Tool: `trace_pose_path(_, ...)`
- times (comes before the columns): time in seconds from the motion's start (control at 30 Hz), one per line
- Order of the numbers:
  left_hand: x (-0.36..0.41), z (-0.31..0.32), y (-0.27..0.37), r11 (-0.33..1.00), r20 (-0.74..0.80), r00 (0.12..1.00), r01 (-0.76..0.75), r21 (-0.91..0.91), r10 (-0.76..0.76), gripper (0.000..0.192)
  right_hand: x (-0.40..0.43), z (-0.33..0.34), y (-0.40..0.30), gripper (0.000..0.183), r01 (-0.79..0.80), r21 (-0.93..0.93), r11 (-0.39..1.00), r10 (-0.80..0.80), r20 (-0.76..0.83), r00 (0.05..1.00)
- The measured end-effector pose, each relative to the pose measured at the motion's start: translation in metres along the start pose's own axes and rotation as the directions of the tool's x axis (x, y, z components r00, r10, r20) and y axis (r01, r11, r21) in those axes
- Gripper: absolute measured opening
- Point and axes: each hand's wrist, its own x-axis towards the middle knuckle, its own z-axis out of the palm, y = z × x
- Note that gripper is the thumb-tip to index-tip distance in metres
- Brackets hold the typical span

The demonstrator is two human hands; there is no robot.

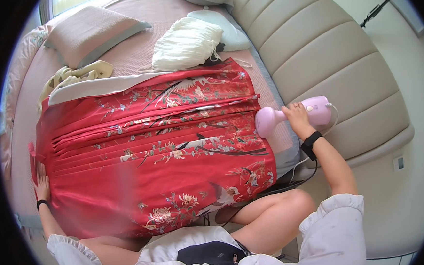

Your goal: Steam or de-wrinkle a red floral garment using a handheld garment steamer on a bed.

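A red pleated skirt (96, 176) with crane and flower patterns lies spread across the bed. Its narrow pleats run from the gathered waist at the left to the patterned hem at the right. My left hand (42, 185) rests flat, fingers extended, on the waist end. At the hem side, my right hand (298, 117) grips the slim middle of a pink handheld garment steamer (265, 122). The broad head of the steamer is at the hem edge by the pleats; whether it touches the cloth, I cannot tell. A white cord leaves its other end.
A white gathered garment (186, 45) and a pale blue cushion (236, 35) lie beyond the skirt. A pink pillow (94, 34) and a yellow patterned cloth (81, 73) are farther left. The padded headboard (325, 63) borders the bed's right side. Cords hang near my right knee.
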Motion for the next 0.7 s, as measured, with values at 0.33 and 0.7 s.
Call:
trace_pose_path(0.33,0.021,0.003,0.029,0.986,0.006,0.994,0.111,0.122,-0.113,0.051,0.006,0.023,0.015,0.017,0.044,0.073,0.996,-0.04,-0.054,0.998)
trace_pose_path(0.7,0.017,0.025,0.006,0.993,-0.055,0.994,0.099,0.057,-0.096,0.051,0.004,-0.053,0.053,0.009,0.01,-0.054,0.998,-0.019,-0.162,0.987)
